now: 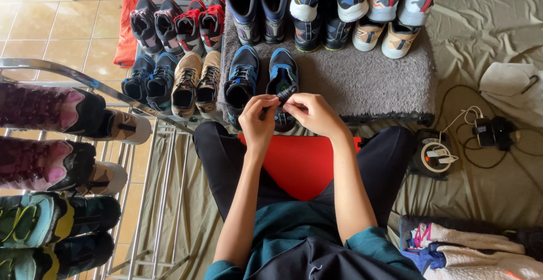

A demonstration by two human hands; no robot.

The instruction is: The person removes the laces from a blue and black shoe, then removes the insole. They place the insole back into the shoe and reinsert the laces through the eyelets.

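Many shoes are lined up on a grey mat (pixel 367 82) at the far side, and more on a metal rack (pixel 153 161) at the left. A blue shoe (pixel 281 76) sits just past the hands. Its black lace (pixel 284 94) is pinched by the left hand (pixel 258 123) and the right hand (pixel 314 113).

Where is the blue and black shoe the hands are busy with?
In the head view the blue and black shoe stands just above centre, at the near edge of the grey fluffy mat, beside its twin, with the left hand and right hand pinching its lace.
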